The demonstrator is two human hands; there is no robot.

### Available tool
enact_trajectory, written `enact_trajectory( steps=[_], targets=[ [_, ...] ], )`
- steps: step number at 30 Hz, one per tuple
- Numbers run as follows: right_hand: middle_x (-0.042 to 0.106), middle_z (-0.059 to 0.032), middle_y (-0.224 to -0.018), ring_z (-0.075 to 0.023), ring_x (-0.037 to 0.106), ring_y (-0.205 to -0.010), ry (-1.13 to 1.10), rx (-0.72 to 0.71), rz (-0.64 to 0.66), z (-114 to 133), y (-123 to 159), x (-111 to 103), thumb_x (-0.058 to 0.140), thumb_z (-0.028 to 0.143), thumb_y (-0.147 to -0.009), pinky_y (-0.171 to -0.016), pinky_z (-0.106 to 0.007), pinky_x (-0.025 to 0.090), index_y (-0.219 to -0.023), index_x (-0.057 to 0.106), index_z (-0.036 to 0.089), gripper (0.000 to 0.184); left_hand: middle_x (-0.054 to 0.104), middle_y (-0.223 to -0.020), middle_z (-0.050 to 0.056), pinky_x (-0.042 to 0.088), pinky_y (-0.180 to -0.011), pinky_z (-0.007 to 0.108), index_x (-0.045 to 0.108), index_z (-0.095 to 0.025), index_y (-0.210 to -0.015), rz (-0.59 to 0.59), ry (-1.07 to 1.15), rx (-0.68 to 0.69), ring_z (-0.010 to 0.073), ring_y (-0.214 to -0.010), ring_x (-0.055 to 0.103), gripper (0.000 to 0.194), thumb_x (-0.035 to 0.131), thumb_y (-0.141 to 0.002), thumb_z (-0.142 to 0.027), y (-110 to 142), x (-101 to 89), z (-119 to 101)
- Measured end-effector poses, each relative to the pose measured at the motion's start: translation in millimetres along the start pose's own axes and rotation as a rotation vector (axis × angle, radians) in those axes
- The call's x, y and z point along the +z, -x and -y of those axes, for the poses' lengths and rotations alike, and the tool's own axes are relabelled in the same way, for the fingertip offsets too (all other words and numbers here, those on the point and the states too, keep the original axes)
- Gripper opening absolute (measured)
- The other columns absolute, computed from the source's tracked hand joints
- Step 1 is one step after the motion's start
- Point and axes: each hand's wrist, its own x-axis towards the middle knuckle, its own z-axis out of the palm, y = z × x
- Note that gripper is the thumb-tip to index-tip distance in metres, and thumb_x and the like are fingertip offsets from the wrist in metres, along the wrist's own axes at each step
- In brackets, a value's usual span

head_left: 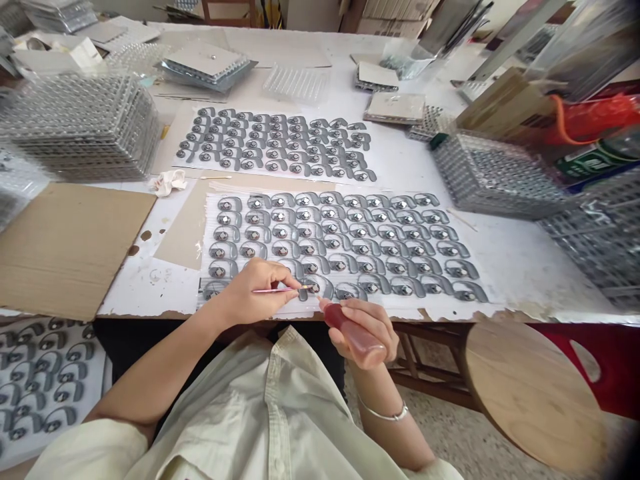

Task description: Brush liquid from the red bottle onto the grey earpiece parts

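Observation:
My left hand (261, 288) pinches a thin pink stick (270, 291), its tip against one grey hook-shaped part (320, 287) in the front row. Whether the stick is a fine brush I cannot make out. My right hand (370, 323) is wrapped round a soft squeeze bottle (355, 339) of red liquid. The bottle's narrow nozzle points up and left, close to that same part. Rows of matching grey parts (360, 232), each with a shiny round piece, lie on a white sheet before me. My left fingers cover some parts at the front left.
A second sheet of grey parts (275, 143) lies farther back. Stacked clear trays (85, 127) stand at left, more trays (495, 173) at right. Brown cardboard (65, 247), a crumpled tissue (169, 182) and a cotton swab (216, 177) are at left. A round wooden stool (530, 393) stands below right.

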Motion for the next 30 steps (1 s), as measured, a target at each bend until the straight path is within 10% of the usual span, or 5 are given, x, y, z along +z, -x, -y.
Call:
enact_trajectory(
  steps=[8, 12, 18, 23, 30],
  targets=[
    [0.064, -0.0015, -0.072, -0.0158, 0.063, -0.062, -0.075, 0.099, -0.052, 1, 3, 5, 0.067, 0.036, -0.081, -0.047, -0.029, 0.053, -0.095, 0.063, 0.018, 0.024, 0.066, -0.068, 0.003, 0.036, -0.048, 0.020, 0.074, -0.016, -0.077, 0.007, -0.009, -0.019, 0.0108, -0.057, 0.054, 0.010, 0.065, -0.077, -0.019, -2, -0.4, 1],
    [0.054, 0.0030, -0.065, -0.0125, 0.057, -0.060, -0.298, 0.412, -0.404, -14, -17, 8, 0.061, 0.035, -0.085, -0.043, -0.024, 0.046, -0.084, 0.058, 0.022, 0.013, 0.062, -0.060, 0.000, 0.034, -0.046, 0.019, 0.074, -0.016, -0.076, 0.063, 0.029, -0.072, 0.0089, -0.051, 0.050, 0.008, 0.065, -0.075, -0.017, -3, -5.3, -5],
    [0.056, 0.0000, -0.074, -0.0100, 0.054, -0.047, -0.747, 1.021, -0.173, -51, -68, 6, 0.051, 0.047, -0.086, -0.036, -0.022, 0.039, -0.081, 0.052, 0.021, 0.027, 0.068, -0.064, 0.002, 0.041, -0.045, 0.018, 0.072, -0.015, -0.079, -0.054, 0.059, 0.057, 0.0097, -0.051, 0.057, 0.008, 0.065, -0.077, -0.013, -7, -5.4, -12],
    [0.059, -0.0021, -0.082, -0.0141, 0.060, -0.057, -0.743, 0.974, -0.172, -49, -72, 29, 0.069, 0.048, -0.072, -0.039, -0.024, 0.042, -0.087, 0.058, 0.020, 0.033, 0.072, -0.077, 0.007, 0.054, -0.063, 0.026, 0.064, -0.014, -0.085, -0.227, -0.252, 0.559, 0.0159, -0.069, 0.069, 0.013, 0.055, -0.081, -0.006, -9, 8.6, 2],
    [0.058, -0.0027, -0.073, -0.0177, 0.056, -0.066, -0.334, 0.501, -0.130, -33, -59, 39, 0.066, 0.043, -0.078, -0.059, -0.035, 0.046, -0.083, 0.061, 0.021, 0.023, 0.071, -0.079, 0.008, 0.053, -0.057, 0.027, 0.062, -0.012, -0.087, -0.260, -0.493, 0.690, 0.0156, -0.067, 0.067, 0.015, 0.050, -0.083, -0.004, -7, 18.6, 7]
  ],
)
